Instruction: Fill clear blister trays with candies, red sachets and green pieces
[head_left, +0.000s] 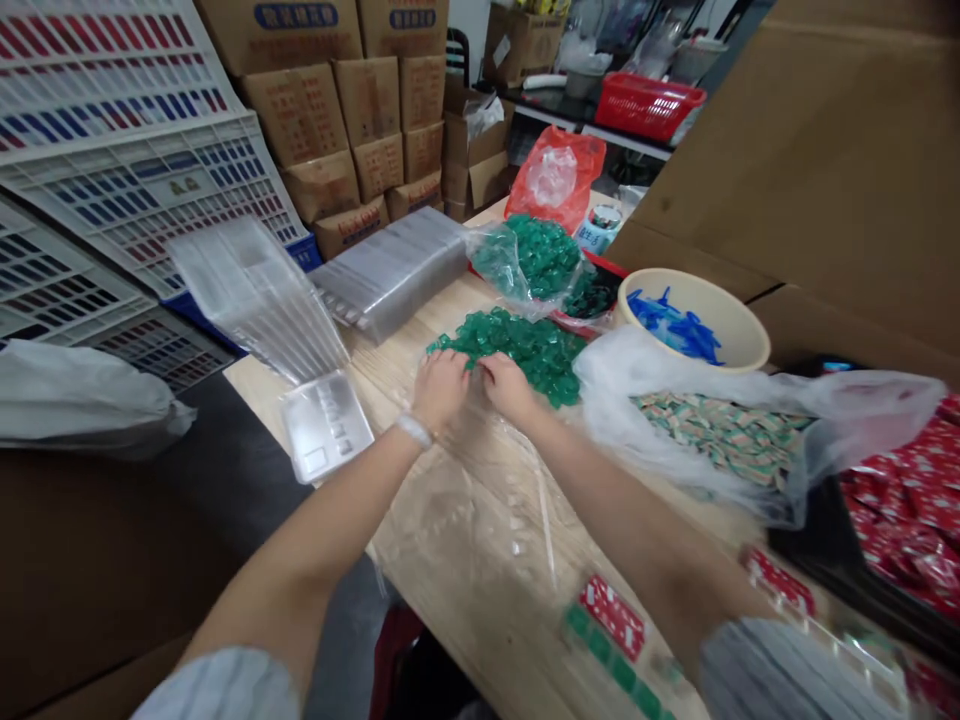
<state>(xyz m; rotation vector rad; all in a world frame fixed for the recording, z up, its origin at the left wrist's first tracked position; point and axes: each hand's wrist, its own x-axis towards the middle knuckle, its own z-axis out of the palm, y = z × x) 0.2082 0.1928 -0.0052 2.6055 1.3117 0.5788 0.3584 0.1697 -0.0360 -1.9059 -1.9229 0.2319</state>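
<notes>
My left hand and my right hand are close together at the near edge of a pile of small translucent green plastic pieces. The fingers of both are curled in and touch the pile's edge; what is between the fingertips is too small and blurred to make out. Below my wrists, a clear plastic tray with small moulded slots lies on the wooden table. A fanned stack of clear trays leans at the left, with one tray flat at its foot.
Behind the pile sit a bag of more green pieces and a block of stacked clear trays. To the right are a cream bowl with blue pieces, a bag of striped packets and red printed packets. A red card lies in front.
</notes>
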